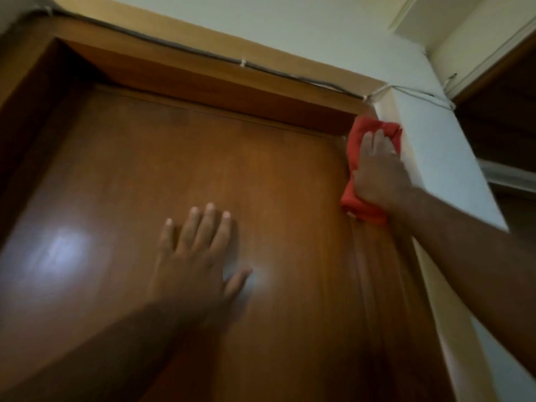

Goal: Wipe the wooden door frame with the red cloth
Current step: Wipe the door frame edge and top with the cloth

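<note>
The right hand (377, 175) presses the red cloth (362, 204) against the door frame (374, 256); the left hand (197, 256) lies spread on the door (145, 169). Stretching this high, the cloth could slip free.

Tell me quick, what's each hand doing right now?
Left hand: open, empty, flat against the wooden door.
Right hand: pressing the red cloth against the door frame.

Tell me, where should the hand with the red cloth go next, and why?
Probably straight down the right side of the door frame. The right hand presses the red cloth just below the frame's top right corner, so the long stretch under it looks unwiped. The left hand lies flat on the door, likely steadying it.
</note>
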### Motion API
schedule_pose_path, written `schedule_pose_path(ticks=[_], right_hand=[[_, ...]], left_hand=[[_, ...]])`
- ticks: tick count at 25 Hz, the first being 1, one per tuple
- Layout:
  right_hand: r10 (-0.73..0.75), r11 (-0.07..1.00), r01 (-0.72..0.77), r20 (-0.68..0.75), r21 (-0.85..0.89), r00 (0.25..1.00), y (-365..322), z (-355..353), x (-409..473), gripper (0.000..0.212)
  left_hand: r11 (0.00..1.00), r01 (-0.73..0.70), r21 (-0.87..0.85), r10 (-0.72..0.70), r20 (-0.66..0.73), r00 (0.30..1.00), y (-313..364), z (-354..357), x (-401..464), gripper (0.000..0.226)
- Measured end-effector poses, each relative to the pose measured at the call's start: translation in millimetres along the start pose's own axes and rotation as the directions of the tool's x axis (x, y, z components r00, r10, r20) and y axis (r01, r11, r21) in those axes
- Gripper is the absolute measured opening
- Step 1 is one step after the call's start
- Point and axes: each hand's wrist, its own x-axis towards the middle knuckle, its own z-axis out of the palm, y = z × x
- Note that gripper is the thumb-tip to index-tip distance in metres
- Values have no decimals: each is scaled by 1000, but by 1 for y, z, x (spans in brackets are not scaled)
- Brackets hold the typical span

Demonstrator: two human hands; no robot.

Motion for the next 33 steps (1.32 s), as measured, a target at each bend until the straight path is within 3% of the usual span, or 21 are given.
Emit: schedule_pose_path(ticks=[2, 5, 6, 8, 10, 14, 19, 22, 24, 26, 30, 33], right_hand=[[-108, 989, 110, 19, -104, 994, 30, 38, -57, 90], [-157, 971, 187, 192, -151, 969, 55, 71, -152, 103], [-199, 963, 219, 134, -155, 971, 60, 78, -152, 99], [-232, 936, 255, 121, -241, 965, 53, 66, -113, 94], [-228, 935, 222, 12, -275, 974, 39, 48, -35, 87], [-76, 947, 84, 36, -311, 996, 13, 34, 50, 88], [-198, 926, 160, -77, -343, 977, 35, 68, -74, 72], [-209, 933, 203, 13, -297, 978, 51, 88, -218, 65], [-142, 953, 165, 109, -254, 984, 53, 86, -268, 60], [-138, 962, 167, 143, -218, 980, 56, 71, -248, 62], [-111, 981, 121, 72, -149, 991, 62, 70, -175, 69], [-117, 979, 112, -15, -170, 993, 74, 99, -227, 63]], left_hand=[[997, -49, -63, 50, 14, 999, 43, 22, -22, 88], [999, -16, -30, 17, 28, 999, 67, 37, -36, 86], [1000, -11, -17, 11, 31, 999, 68, 38, -37, 86], [1000, -27, 3, 27, 10, 1000, 67, 41, -35, 86], [999, -49, 7, 49, -16, 999, 63, 44, -34, 86], [998, -66, 4, 66, -50, 997, 61, 49, -36, 84], [996, -88, -21, 86, -85, 993, 58, 49, -35, 84], [997, -72, -17, 71, -76, 995, 62, 51, -41, 81], [997, -71, -33, 69, -60, 996, 66, 49, -46, 79], [990, -100, -99, 97, -34, 995, 76, 48, -64, 80], [971, -103, -215, 112, 30, 993, 111, 72, -163, 87], [973, -173, -153, 187, 82, 979, 125, 94, -227, 81]])
